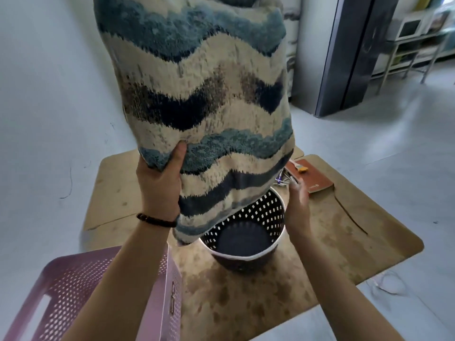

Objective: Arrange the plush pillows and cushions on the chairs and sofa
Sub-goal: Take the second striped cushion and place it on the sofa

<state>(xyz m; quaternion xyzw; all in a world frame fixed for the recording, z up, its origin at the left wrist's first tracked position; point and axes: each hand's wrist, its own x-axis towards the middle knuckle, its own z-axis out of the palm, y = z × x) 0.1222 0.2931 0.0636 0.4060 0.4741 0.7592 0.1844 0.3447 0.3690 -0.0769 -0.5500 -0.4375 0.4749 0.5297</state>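
Note:
A big plush cushion (pixel 197 94) with cream, teal and navy wavy stripes hangs upright in front of me and fills the upper middle of the head view. My left hand (pixel 160 183) pinches its lower left edge, thumb on the front; a dark bead bracelet circles that wrist. My right hand (pixel 299 205) is beside the cushion's lower right corner, fingers spread, apart from the fabric. No chair or sofa is in sight.
Under the cushion stands a dark perforated round basket (pixel 270 244) on a worn wooden board (pixel 344 242). A pink perforated crate (pixel 73 291) is at the lower left. A brown notebook (pixel 312 175) lies on the board. A dark cabinet (pixel 352 57) and shelves (pixel 416 45) stand far right.

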